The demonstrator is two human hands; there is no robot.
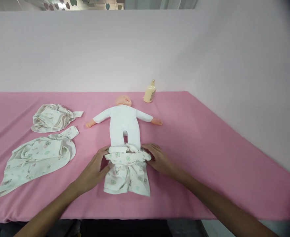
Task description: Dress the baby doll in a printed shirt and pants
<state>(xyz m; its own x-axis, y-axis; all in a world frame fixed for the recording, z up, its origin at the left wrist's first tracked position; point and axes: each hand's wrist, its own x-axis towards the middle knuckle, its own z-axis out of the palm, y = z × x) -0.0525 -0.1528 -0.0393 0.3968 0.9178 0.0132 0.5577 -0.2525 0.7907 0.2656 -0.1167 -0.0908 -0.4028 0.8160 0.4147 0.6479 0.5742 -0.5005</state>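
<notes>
A baby doll (124,123) in white lies on its back with its arms spread, head toward the wall. Small printed baby pants (127,176) are around the doll's lower legs, with the waistband bunched; its feet are hidden inside the cloth. On the left side of that waistband, my left hand (94,171) is closed with thumb and fingers at the edge. My right hand (158,159) grips the opposite side, its fingertips partly hidden behind the fabric.
Two printed baby garments lie at the left: a bunched one (52,118) farther back and a folded one (36,158) nearer. A cream pump bottle (149,92) stands behind the doll. The pink-covered table (196,141) meets white walls at the back and right.
</notes>
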